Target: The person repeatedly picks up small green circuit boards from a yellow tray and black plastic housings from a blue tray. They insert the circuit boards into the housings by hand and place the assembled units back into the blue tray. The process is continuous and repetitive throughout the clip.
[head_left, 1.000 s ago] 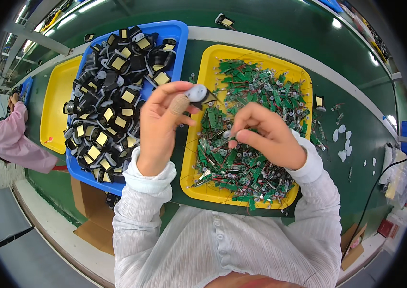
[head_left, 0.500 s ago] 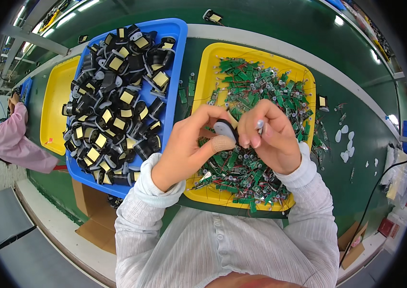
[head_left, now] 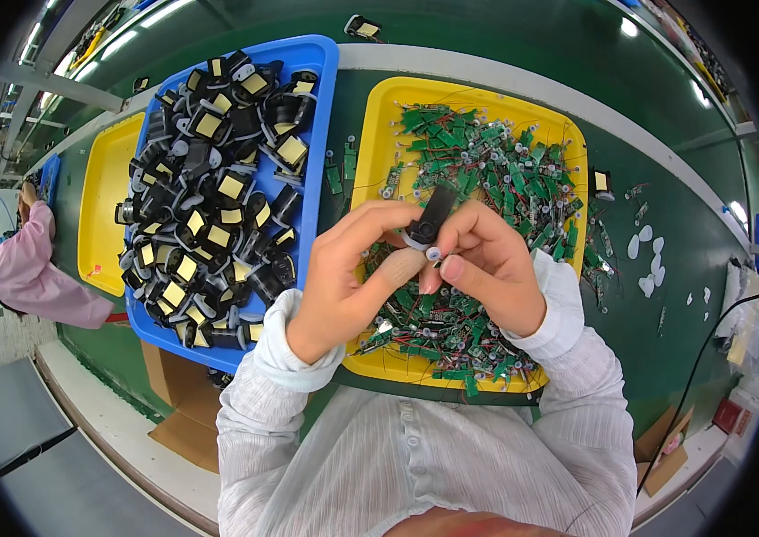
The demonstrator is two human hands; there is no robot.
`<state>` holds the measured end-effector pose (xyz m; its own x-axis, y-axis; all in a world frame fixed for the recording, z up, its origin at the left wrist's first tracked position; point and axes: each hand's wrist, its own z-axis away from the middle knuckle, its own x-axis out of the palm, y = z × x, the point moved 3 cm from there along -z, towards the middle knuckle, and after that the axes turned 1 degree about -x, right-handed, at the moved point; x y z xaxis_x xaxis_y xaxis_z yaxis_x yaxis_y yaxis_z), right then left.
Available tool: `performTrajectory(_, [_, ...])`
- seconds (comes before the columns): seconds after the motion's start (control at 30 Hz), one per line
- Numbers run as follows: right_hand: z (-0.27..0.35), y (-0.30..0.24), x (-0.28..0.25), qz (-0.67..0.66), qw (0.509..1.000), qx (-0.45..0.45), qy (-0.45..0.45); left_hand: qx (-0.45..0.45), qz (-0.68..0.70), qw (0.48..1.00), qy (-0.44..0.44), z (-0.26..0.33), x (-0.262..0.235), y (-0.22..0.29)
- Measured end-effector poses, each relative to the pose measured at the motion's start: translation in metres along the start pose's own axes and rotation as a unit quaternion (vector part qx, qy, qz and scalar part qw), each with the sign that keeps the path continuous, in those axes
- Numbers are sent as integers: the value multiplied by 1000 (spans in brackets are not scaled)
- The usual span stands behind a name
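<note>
Over the yellow tray point(head_left: 374, 125) of green circuit boards point(head_left: 523, 170), my left hand point(head_left: 343, 277) grips a black plastic housing point(head_left: 436, 213) with a grey rounded base between thumb and fingers. The housing stands up, its dark narrow side showing. Beige tape covers the left thumb's tip. Close against it, my right hand point(head_left: 496, 264) pinches a small pale round part point(head_left: 434, 254) at the foot of the housing. Whether that part has entered the housing, I cannot tell. Thin wires and small round ends are mixed among the boards below.
A blue tray point(head_left: 329, 107) heaped with black housings stands to the left, beside another yellow tray point(head_left: 93, 192). White oval pieces point(head_left: 646, 259) and a loose housing point(head_left: 601, 183) lie at the right. A co-worker in a pink sleeve point(head_left: 39, 268) sits far left.
The housing has turned from showing its grey flat face to standing on end. My right hand has come left against it, bringing the small round part to its base.
</note>
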<state>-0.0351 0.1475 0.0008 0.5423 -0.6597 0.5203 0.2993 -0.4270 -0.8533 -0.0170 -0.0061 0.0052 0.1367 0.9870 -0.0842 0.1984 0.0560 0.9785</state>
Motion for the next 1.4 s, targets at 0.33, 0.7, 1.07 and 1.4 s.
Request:
performTrajectory(0.33, [7,-8,-2,212,961,-126,124,10,47,999,26,0,2,-1])
performTrajectory(0.7, [4,-19,-1,437,854,-258,119,4,34,998,49,1,4,0])
performTrajectory(1.07, [5,-26,7,511,807,-275,111,94,-140,982,80,-1,2,13])
performTrajectory(1.4, [4,-26,12,529,793,-284,104,127,-164,975,78,-1,3,14])
